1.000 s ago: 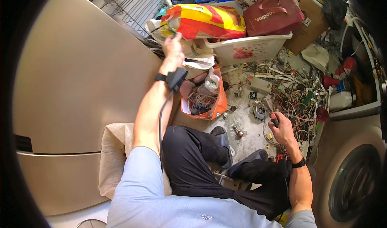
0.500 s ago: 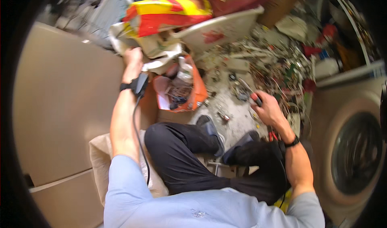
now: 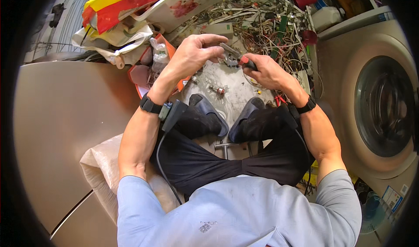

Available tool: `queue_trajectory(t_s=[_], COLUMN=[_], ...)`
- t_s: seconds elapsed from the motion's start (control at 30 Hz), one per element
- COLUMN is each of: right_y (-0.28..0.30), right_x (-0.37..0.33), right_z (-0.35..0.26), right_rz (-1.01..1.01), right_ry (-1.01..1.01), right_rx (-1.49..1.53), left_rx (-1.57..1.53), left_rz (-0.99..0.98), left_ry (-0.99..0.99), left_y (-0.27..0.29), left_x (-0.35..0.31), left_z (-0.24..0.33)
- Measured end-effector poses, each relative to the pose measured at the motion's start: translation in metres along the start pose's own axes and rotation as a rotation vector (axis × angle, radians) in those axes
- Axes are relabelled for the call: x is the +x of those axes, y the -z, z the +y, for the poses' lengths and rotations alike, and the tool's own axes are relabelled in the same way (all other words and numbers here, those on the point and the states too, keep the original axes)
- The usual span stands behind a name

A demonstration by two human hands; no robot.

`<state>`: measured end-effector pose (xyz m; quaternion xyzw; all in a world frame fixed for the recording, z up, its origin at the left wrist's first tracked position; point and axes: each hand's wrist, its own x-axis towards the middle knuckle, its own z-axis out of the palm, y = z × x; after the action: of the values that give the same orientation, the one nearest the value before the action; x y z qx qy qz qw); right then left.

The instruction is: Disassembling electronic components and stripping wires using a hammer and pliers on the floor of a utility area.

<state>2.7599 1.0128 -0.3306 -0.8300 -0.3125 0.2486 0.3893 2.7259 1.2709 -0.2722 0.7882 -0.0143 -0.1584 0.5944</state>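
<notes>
A screwdriver with a red and black handle (image 3: 248,63) and a grey metal shaft is gripped in my right hand (image 3: 269,72). Its shaft points up and left toward my left hand (image 3: 197,54). The thumb and fingers of that hand are stretched out and apart beside the shaft's tip, and I see nothing held between them. Below the shaft, a small metal part (image 3: 230,63) lies on the floor, partly hidden. An orange bag (image 3: 167,46) of scrap stands behind my left wrist. A small metal piece with a reddish end (image 3: 218,90) rests near my feet.
Tangled wires and scrap (image 3: 266,33) cover the floor ahead. A white tub (image 3: 185,5) and a yellow-red bag (image 3: 124,5) stand at the far left. A front-loading washing machine (image 3: 366,103) bounds the right, a large beige panel (image 3: 78,116) the left. Red-handled pliers (image 3: 279,100) lie by my right foot.
My left hand has left the pale bag at the far left and come over beside the screwdriver. My right hand, still holding the screwdriver, has moved up and left. The view has shifted too.
</notes>
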Motion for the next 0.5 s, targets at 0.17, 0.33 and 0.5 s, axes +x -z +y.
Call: queue_trajectory(t_s=[0.17, 0.33, 0.5], right_y=[0.011, 0.052, 0.131], right_x=[-0.017, -0.034, -0.057], right_z=[0.007, 0.021, -0.029], right_rz=[-0.176, -0.172, -0.155], right_ry=[-0.135, -0.219, -0.504], right_rx=[0.18, 0.144, -0.215], left_rx=[0.124, -0.196, -0.328], left_rz=[0.097, 0.161, 0.159], left_ry=[-0.176, -0.239, -0.043], left_y=[-0.018, -0.004, 0.011], left_x=[0.003, 0.027, 0.041], left_z=[-0.015, -0.01, -0.047])
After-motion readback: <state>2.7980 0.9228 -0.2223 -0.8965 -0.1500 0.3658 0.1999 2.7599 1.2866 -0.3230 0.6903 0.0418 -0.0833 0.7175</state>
